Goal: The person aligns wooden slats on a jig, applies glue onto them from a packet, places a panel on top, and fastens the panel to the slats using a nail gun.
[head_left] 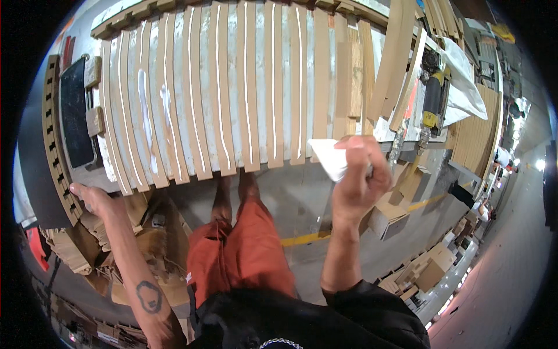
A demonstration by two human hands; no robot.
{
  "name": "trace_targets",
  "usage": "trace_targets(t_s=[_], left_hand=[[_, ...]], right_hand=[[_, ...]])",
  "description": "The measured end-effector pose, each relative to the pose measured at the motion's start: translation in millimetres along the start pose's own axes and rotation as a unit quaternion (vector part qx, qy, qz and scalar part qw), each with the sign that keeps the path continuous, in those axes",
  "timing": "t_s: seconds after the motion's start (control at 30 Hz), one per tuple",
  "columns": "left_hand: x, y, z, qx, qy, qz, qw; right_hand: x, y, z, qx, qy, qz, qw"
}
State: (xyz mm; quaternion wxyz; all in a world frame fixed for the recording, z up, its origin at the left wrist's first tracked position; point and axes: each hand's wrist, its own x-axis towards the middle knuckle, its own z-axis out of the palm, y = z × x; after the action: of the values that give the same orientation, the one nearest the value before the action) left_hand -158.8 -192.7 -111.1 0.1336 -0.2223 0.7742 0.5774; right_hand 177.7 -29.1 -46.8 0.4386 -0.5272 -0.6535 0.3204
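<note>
Several brown wooden strips (249, 87) lie side by side on a pale worktable, most with a thin white bead of what looks like glue along them. On the left, a few strips carry wider white smears (143, 96). My right hand (366, 174) is closed on a white flat pointed piece (330, 156) near the strips' right front ends; its material is unclear. My left hand (93, 199) has a digit stretched out beside a notched wooden rail (64, 157) at the table's left front corner. Its other fingers are partly hidden, and I cannot tell whether it presses on the rail.
A yellow-and-black power tool (432, 99) lies at the right, beside a white plastic sheet (468, 96) and loose boards (401, 52). A dark glass panel (75, 110) is at the left. Cardboard (154, 244) and scraps sit below the table's front edge.
</note>
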Motion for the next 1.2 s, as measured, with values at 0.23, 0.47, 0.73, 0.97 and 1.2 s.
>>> trace_targets(t_s=[0.23,0.47,0.73,0.97,1.2], left_hand=[[-11.7,6.4,8.4,-0.007,0.033,-0.025,0.999],[6.5,-2.1,-0.3,0.006,0.048,-0.02,0.999],[3.2,-1.1,3.7,-0.016,0.036,-0.047,0.998],[-4.2,3.9,2.9,0.008,0.026,-0.021,0.999],[-19.5,6.7,10.6,0.019,0.044,-0.022,0.999]], right_hand=[[104.0,-5.4,55.3,0.002,0.088,0.073,0.993],[143.2,20.9,89.0,-0.04,0.091,-0.03,0.995],[136.7,18.2,81.3,-0.071,0.083,-0.055,0.992],[94.2,20.6,53.8,-0.095,0.07,-0.017,0.993],[42.8,14.6,17.1,-0.099,0.058,0.006,0.993]])
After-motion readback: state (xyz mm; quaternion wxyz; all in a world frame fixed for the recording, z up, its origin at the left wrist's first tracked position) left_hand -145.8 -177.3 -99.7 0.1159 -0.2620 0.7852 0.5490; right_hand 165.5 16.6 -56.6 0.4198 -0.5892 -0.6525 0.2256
